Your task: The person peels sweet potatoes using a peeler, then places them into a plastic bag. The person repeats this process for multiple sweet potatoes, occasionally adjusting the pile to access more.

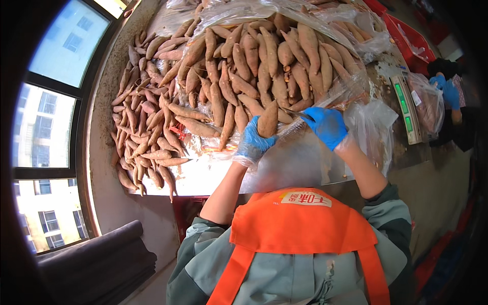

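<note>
My left hand (254,140), in a blue glove, grips a plump sweet potato (268,121) with its pointed end up. Just to the right, my right hand (326,125), also gloved in blue, holds a small knife (293,113); its dark blade points left towards the sweet potato, and I cannot tell whether it touches. Beyond both hands, a large heap of sweet potatoes (249,57) lies on and among clear plastic sheeting (305,124). More loose sweet potatoes (146,133) are piled to the left on the metal tabletop (221,171).
A weighing scale (405,108) with green displays stands at the right, beside a filled plastic bag (427,99). Another person's blue-gloved hand (450,91) is beyond it. A red crate (410,44) sits at the far right. Windows (49,126) line the left wall.
</note>
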`<state>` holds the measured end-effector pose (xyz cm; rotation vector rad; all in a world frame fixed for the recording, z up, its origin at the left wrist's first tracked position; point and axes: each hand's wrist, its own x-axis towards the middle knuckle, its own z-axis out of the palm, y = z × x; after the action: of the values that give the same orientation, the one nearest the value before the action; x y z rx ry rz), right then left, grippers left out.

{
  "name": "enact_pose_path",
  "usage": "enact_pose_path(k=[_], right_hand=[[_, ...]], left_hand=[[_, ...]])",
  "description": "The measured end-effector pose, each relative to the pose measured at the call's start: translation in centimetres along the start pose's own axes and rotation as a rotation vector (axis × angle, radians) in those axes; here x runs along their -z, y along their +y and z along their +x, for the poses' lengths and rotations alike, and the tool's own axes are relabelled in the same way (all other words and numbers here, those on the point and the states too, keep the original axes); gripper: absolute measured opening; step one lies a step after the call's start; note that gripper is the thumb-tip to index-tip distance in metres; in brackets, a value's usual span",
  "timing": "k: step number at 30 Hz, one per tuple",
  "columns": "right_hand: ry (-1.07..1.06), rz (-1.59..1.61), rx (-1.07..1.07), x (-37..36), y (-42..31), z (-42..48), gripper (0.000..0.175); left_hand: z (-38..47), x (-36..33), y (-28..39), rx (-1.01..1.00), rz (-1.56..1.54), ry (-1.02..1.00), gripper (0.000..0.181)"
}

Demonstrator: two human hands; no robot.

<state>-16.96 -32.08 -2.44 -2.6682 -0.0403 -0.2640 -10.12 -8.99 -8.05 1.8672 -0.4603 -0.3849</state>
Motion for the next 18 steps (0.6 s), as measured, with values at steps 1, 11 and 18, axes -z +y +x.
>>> enact_pose_path(k=[1, 11, 18], right_hand=[[0.005, -0.022, 0.02, 0.6, -0.2, 0.4, 0.019], [-0.074, 0.005, -0.02, 1.3, 0.0, 0.2, 0.019], [-0.513, 0.299, -0.421, -2.4, 4.6, -2.9, 0.034]], left_hand=[[-0.1, -0.2, 0.1, -0.013, 0.055, -0.01, 0.054], [-0.7, -1.6, 3.0, 0.031, -0.034, -0.103, 0.058], [-2.0, 1.8, 4.4, 0.114, -0.96, -0.316, 0.059]])
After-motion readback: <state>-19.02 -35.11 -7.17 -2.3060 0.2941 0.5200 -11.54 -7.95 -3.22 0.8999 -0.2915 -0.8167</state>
